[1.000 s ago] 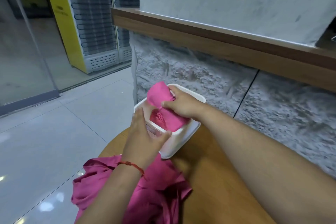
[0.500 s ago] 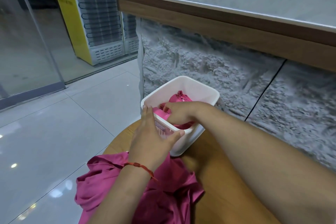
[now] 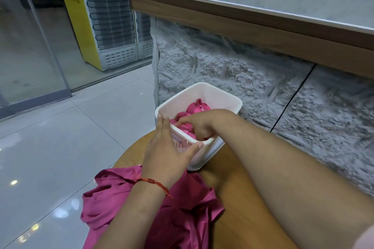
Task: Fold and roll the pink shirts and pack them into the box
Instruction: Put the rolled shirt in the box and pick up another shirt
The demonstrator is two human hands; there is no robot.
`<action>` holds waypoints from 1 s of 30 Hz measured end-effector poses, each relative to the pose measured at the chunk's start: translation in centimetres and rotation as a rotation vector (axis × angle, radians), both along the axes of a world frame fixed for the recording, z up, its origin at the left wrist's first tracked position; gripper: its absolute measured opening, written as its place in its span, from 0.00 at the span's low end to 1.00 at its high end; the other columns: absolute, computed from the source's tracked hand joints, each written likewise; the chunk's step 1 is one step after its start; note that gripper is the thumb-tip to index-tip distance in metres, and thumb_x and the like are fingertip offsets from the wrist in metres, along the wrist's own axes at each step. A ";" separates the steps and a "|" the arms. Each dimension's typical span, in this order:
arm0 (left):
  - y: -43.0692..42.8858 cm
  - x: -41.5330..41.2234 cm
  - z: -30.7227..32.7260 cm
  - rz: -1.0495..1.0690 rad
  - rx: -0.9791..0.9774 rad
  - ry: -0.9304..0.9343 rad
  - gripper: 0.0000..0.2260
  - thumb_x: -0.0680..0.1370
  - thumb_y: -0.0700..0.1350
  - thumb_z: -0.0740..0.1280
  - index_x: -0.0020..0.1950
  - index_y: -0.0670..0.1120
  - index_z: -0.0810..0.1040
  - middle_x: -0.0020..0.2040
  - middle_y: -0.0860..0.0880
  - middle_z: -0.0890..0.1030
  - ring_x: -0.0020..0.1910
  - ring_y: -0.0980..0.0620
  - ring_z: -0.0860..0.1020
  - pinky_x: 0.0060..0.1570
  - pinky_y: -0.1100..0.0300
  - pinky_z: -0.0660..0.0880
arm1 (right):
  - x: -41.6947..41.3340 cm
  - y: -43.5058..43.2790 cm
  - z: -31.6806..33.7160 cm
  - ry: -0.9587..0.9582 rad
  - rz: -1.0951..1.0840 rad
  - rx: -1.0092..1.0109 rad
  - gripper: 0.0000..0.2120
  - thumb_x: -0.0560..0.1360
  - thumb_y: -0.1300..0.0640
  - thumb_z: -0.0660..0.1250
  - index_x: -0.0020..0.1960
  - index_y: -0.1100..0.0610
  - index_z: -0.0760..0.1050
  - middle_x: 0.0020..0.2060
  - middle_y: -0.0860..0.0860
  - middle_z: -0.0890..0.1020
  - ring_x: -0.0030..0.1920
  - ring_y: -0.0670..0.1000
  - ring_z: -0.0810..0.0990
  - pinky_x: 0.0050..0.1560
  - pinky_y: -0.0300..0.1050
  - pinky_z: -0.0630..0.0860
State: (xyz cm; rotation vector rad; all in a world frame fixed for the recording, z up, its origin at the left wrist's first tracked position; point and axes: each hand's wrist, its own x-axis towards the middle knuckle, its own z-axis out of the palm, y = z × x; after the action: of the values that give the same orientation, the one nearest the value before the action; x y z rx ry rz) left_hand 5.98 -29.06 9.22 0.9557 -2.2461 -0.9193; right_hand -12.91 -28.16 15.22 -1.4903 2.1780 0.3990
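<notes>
Pink cloth in two places. Rolled shirts (image 3: 197,107) sit inside the white box (image 3: 219,100): at least two rolls are visible, with spiral ends up and pressed close together toward the near side. The far part of the box shows bare white wall. One loose shirt (image 3: 121,194), a darker magenta, lies crumpled on the wooden table (image 3: 132,152) at the near edge, partly under the left forearm.

The box stands on the far edge of the table, close to the rough stone wall (image 3: 263,91).

Left hand (image 3: 168,147): fingers are straight and held together, laid up along the outer side of the box with tips at the rim. The thumb is spread wide along the near rim. It braces the box and is not wrapped round anything. There is a red string bracelet (image 3: 153,181) at the wrist.

Right hand (image 3: 199,125): it is down inside the box, on top of the nearest roll. The forefinger stretches across the cloth toward the left hand. The other fingers bend down behind the near wall, tips hidden. I cannot tell whether they clutch the cloth or only push it down.

Judgement on progress:
- The current step looks like seating a roll into the near side of the box.
- Packing is partly done, with some rolls in and room showing at the far side.
- The crumpled shirt on the table is not yet folded or rolled, so at least one full fold, roll and pack cycle remains.
- Whether it is a single garment or more bunched together I cannot say.
</notes>
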 end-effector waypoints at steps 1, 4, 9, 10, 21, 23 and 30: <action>0.0 0.0 0.0 -0.001 -0.002 0.002 0.56 0.68 0.75 0.69 0.85 0.51 0.47 0.85 0.57 0.44 0.83 0.56 0.54 0.80 0.53 0.60 | 0.0 0.0 -0.2 0.014 0.004 -0.002 0.43 0.76 0.61 0.71 0.79 0.30 0.56 0.77 0.45 0.68 0.50 0.52 0.73 0.36 0.44 0.66; 0.0 0.0 -0.1 -0.003 -0.007 0.004 0.56 0.68 0.76 0.69 0.85 0.51 0.47 0.85 0.57 0.44 0.82 0.55 0.55 0.80 0.54 0.59 | 0.3 -0.3 -0.5 0.037 0.003 -0.032 0.40 0.77 0.61 0.71 0.80 0.35 0.58 0.76 0.47 0.68 0.44 0.49 0.72 0.36 0.45 0.65; 0.4 0.2 0.6 -0.013 0.002 -0.006 0.55 0.69 0.74 0.70 0.85 0.50 0.47 0.85 0.56 0.44 0.83 0.55 0.54 0.80 0.54 0.58 | 1.1 0.1 -0.4 0.041 0.003 -0.069 0.36 0.79 0.61 0.70 0.79 0.38 0.61 0.77 0.48 0.68 0.55 0.54 0.72 0.48 0.47 0.68; 0.5 0.2 0.8 -0.011 0.000 -0.015 0.55 0.70 0.74 0.70 0.85 0.50 0.48 0.85 0.56 0.44 0.83 0.55 0.54 0.80 0.54 0.58 | 1.4 0.2 -0.1 0.044 0.013 -0.056 0.36 0.79 0.60 0.70 0.80 0.38 0.60 0.79 0.48 0.66 0.59 0.56 0.74 0.53 0.50 0.70; 0.2 1.3 2.9 -0.102 -0.054 -0.293 0.50 0.76 0.72 0.64 0.85 0.45 0.44 0.85 0.50 0.42 0.84 0.50 0.47 0.81 0.51 0.55 | 5.4 9.8 3.2 0.047 -0.160 -0.684 0.15 0.83 0.51 0.59 0.63 0.44 0.81 0.62 0.47 0.83 0.62 0.54 0.79 0.60 0.51 0.76; 0.5 2.9 2.5 -0.083 -0.149 -0.366 0.45 0.80 0.67 0.62 0.85 0.45 0.45 0.85 0.47 0.46 0.84 0.48 0.48 0.81 0.49 0.55 | 6.9 12.8 2.8 0.075 -0.203 -0.880 0.13 0.82 0.53 0.60 0.61 0.47 0.81 0.60 0.47 0.83 0.61 0.54 0.79 0.59 0.52 0.76; 7.2 10.0 -3.3 -0.028 -0.174 -0.941 0.58 0.60 0.87 0.38 0.84 0.56 0.51 0.84 0.43 0.56 0.82 0.35 0.52 0.72 0.24 0.44 | 12.9 21.7 -0.6 -0.033 -0.290 -1.022 0.11 0.80 0.54 0.64 0.60 0.45 0.79 0.57 0.43 0.82 0.58 0.50 0.77 0.58 0.50 0.76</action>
State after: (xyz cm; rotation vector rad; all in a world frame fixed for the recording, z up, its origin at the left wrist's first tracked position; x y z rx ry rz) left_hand 16.01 -21.83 5.97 1.4773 -3.0255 -0.2568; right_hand 0.00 -6.47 14.62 -1.5205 2.6463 -0.9682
